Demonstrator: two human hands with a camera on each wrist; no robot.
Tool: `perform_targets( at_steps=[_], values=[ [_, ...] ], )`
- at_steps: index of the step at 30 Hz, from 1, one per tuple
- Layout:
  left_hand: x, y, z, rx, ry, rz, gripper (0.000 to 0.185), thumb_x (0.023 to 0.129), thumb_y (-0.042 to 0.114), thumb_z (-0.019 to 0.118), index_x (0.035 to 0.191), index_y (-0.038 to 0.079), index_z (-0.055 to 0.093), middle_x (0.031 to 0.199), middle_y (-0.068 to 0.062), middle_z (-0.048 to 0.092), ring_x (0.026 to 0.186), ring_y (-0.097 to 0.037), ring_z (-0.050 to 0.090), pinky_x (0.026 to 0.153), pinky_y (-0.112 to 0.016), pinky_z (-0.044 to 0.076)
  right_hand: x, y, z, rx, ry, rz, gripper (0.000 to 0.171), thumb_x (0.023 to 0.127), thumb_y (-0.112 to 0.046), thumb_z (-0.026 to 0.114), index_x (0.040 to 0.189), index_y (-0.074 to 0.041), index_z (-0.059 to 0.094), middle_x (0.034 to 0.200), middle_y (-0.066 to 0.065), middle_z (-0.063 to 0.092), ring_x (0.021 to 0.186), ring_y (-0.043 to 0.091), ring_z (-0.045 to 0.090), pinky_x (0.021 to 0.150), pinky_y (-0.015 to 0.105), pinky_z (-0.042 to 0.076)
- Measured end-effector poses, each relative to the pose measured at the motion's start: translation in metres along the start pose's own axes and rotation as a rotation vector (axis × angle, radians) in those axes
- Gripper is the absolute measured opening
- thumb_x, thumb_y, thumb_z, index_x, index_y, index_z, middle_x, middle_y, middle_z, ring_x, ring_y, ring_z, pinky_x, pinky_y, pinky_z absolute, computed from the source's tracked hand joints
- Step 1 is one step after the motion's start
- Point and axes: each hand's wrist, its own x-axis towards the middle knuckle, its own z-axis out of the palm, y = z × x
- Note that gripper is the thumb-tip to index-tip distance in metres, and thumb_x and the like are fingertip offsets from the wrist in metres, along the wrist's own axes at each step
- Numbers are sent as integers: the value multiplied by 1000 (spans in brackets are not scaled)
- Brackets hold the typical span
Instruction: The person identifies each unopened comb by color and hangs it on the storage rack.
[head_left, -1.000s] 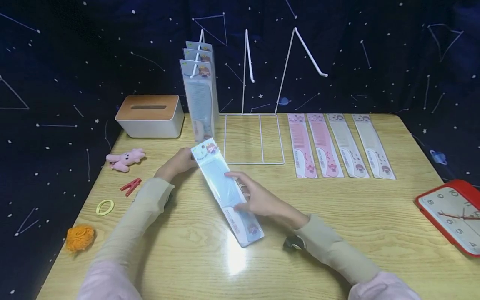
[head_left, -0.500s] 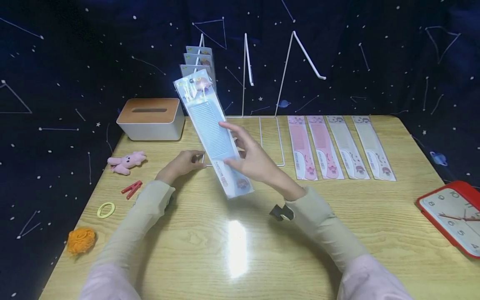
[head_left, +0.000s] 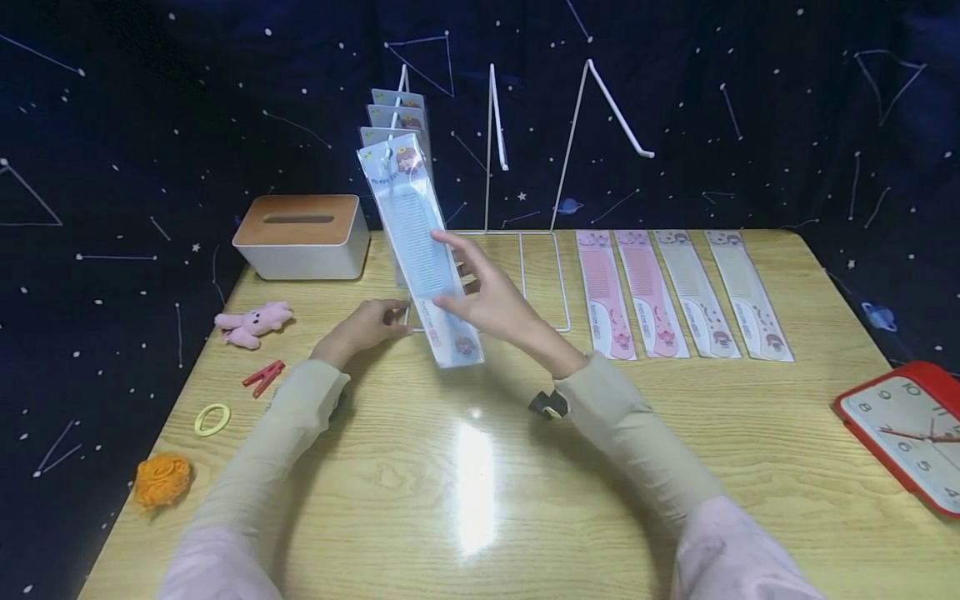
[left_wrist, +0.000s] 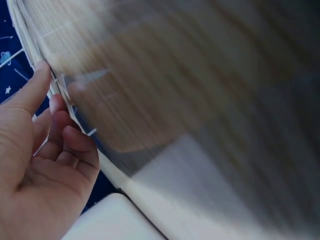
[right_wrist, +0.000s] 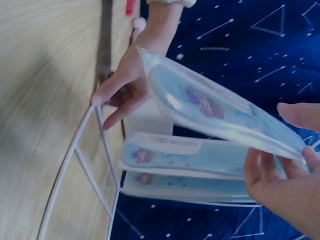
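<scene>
Hands at work over a wooden table (head_left: 525,500): the right hand (head_left: 491,304) holds a blue packaged comb (head_left: 417,242) raised and tilted, its top end at the wire rack's leftmost hook, just in front of three packaged combs (head_left: 396,112) already hanging there. Thumb and fingers (head_left: 457,250) pinch the pack near its middle, thumb on the front face and fingers behind, the printed lower end pointing to about 5 o'clock above the tabletop. From the right wrist view the pack (right_wrist: 215,117) lies across the fingertips (right_wrist: 260,165), with the hung packs just beneath it in that view. The left hand (head_left: 362,327) rests at 8 o'clock of the pack, fingers loosely bent, fingertips touching the front left corner of the white wire rack (head_left: 517,242); its wrist view shows the fingers (left_wrist: 42,82) against the wire. At 3 o'clock of the rack, four more packaged combs (head_left: 678,292), two pink and two pale, lie side by side flat on the table. At 9 o'clock stands a tissue box (head_left: 302,237).
</scene>
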Motion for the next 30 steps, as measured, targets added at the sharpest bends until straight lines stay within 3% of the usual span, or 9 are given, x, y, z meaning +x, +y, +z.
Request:
perform_targets(
  at_steps=[13, 21, 30],
  values=[
    [-3, 5, -2, -9, -30, -11, 60, 90, 19, 65, 139, -7, 40, 74, -3, 50, 66, -13, 43, 63, -27, 39, 51, 32, -5, 60, -17, 67, 73, 85, 3, 65, 146, -17, 31, 134, 15, 45, 112, 27, 51, 90, 36, 48],
    [-2, 4, -3, -16, -30, -22, 61, 90, 18, 65, 138, -9, 40, 79, -6, 52, 69, -14, 45, 65, -26, 41, 56, 42, -2, 130, -66, 114, 74, 85, 5, 64, 148, -16, 30, 130, 18, 43, 124, 32, 45, 99, 35, 44],
    [0, 1, -1, -15, -30, -26, 59, 90, 18, 65, 139, -5, 42, 76, -3, 49, 65, -13, 42, 62, -27, 38, 49, 50, -6, 55, -70, 156, 70, 86, -2, 66, 146, -19, 34, 133, 15, 46, 124, 31, 44, 95, 37, 46]
  ],
)
